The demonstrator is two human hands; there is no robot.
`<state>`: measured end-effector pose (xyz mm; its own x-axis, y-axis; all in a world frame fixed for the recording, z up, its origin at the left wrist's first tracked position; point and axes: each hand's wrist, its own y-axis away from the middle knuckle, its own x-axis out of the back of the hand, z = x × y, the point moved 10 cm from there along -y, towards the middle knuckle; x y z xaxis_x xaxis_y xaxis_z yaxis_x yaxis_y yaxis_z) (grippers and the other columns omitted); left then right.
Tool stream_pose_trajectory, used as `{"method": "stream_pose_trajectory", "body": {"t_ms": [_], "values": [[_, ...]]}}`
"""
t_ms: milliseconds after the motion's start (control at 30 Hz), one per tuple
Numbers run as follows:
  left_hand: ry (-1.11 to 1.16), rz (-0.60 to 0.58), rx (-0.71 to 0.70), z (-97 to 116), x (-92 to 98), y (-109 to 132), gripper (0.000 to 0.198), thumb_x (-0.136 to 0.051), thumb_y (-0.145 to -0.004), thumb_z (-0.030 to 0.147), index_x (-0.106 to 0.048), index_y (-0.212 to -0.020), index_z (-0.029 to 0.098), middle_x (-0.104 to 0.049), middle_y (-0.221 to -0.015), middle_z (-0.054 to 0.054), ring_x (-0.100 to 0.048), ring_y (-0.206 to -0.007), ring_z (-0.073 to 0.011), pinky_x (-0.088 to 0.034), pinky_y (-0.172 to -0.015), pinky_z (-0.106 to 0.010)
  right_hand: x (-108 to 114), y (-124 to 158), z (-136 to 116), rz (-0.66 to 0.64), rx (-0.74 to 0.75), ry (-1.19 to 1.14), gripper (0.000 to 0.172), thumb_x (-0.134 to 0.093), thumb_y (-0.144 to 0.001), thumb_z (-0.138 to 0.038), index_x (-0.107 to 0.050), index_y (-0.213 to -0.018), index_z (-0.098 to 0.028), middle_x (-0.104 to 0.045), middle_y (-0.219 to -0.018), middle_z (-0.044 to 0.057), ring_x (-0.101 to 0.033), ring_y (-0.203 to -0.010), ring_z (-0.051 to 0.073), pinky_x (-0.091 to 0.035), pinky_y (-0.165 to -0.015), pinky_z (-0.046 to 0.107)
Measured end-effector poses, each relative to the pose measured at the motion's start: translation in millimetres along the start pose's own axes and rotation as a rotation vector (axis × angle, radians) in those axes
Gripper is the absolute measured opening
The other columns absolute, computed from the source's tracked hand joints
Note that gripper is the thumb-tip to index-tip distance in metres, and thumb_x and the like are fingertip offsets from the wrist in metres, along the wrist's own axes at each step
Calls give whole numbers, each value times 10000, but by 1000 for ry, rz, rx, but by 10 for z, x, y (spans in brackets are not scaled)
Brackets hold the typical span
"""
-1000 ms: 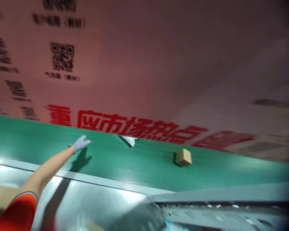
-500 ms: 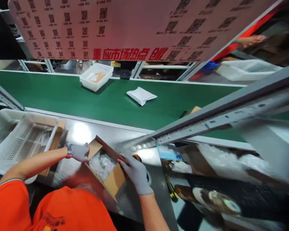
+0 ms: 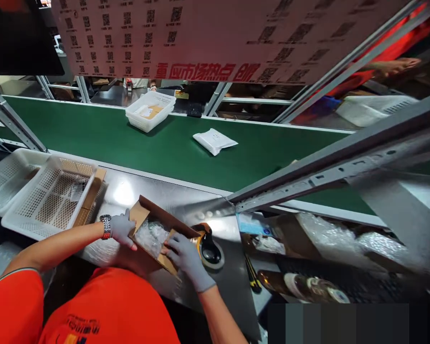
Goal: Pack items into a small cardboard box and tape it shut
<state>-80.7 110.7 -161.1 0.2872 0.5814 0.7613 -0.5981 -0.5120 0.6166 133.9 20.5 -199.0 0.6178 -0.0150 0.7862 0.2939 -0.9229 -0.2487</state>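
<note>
An open brown cardboard box (image 3: 165, 227) lies on the steel worktop (image 3: 186, 203) in front of me, with crinkled clear bubble wrap (image 3: 151, 235) inside it. My left hand (image 3: 122, 228), in a grey glove with a wristwatch, grips the box's left flap. My right hand (image 3: 181, 251), also gloved, is closed on the box's near right edge. A tape dispenser (image 3: 209, 248) sits just right of the box.
A green conveyor belt (image 3: 93, 138) runs behind the worktop, carrying a white basket (image 3: 150, 111) and a white padded parcel (image 3: 215, 140). Two white baskets (image 3: 46, 196) stand at the left. A grey metal rail (image 3: 329, 167) slants across the right, above shelves of packing material (image 3: 329, 239).
A second ago my left arm reached out over the belt; since then both hands have come to the box, and my right hand has slid onto its near edge.
</note>
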Motion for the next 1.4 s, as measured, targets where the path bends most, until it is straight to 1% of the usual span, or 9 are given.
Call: {"method": "stream_pose_trajectory", "body": {"t_ms": [267,400,533,667,833,933,1100,1233,1400], "values": [[-58,44,8,134,337,-313,1068,-890,-596,1021,-918,-1212,148,-496,-1759,-317,-415,-1598,-666,-537,-1196,-680,-85,-498,-45,-225,5,-269,319,-731,-1012,-475,-727,-820,-220,-716,-855,50,-617,-813,216,-451,-753,332],[49,186,15,101,494,-432,927,-955,-544,965,-912,-1002,160,-560,-1631,-267,-529,-1494,-561,-643,-1073,-577,-238,-694,-137,-524,-38,-431,339,-631,-1005,-481,-720,-812,-217,-740,-857,38,-608,-831,214,-453,-765,330],[270,313,169,-133,407,-488,1170,-1006,-463,921,-781,-1325,162,-566,-1561,-241,-652,-1352,-450,-637,-1106,-536,-394,-749,77,-675,-206,-372,390,-598,-939,-503,-649,-685,-212,-695,-750,47,-571,-723,201,-441,-675,325],[367,368,327,-290,223,-476,1495,-1056,-384,882,-539,-1587,160,-590,-1556,-274,-638,-1377,-468,-597,-1158,-572,-238,-751,199,-430,-212,-281,439,-540,-1034,-543,-789,-877,-216,-845,-957,116,-752,-881,282,-615,-791,394],[362,347,382,-358,164,-508,1406,-1007,-536,907,-542,-1633,160,-539,-1638,-331,-558,-1487,-489,-591,-1147,-552,699,-798,145,177,-19,-99,424,-561,-1121,-509,-820,-1335,-251,-852,-1305,173,-819,-1175,342,-687,-1014,507],[335,357,358,-334,156,-519,1689,-1029,-465,897,-359,-1791,94,-379,-1790,-377,-372,-1675,-549,-471,-1299,-602,991,-765,179,291,-69,107,498,-578,-1119,-534,-787,-1412,-191,-819,-1386,234,-801,-1256,393,-669,-1071,568],[254,399,409,-342,90,-484,1968,-1049,-434,859,-19,-1863,-17,-39,-1898,-415,-66,-1770,-630,-161,-1449,-680,162,-383,135,-157,-198,110,720,-584,-1097,-656,-641,-1661,-211,-714,-1615,217,-701,-1481,413,-612,-1195,595],[202,489,385,-244,114,-369,1867,-1038,-539,832,-47,-1851,-52,31,-1892,-420,-19,-1770,-640,-120,-1445,-715,-309,-45,-37,-157,-220,297,1157,-883,-807,-823,-609,-1701,-141,-418,-1829,339,-338,-1696,651,-266,-1337,879],[294,547,338,-230,134,-262,1612,-985,-704,804,-173,-1856,23,-112,-1913,-371,-82,-1800,-552,-170,-1455,-646,-424,1,-50,-164,-224,351,1170,-905,-806,-808,-571,-1736,-182,-363,-1865,320,-279,-1723,644,-207,-1342,887]]}}
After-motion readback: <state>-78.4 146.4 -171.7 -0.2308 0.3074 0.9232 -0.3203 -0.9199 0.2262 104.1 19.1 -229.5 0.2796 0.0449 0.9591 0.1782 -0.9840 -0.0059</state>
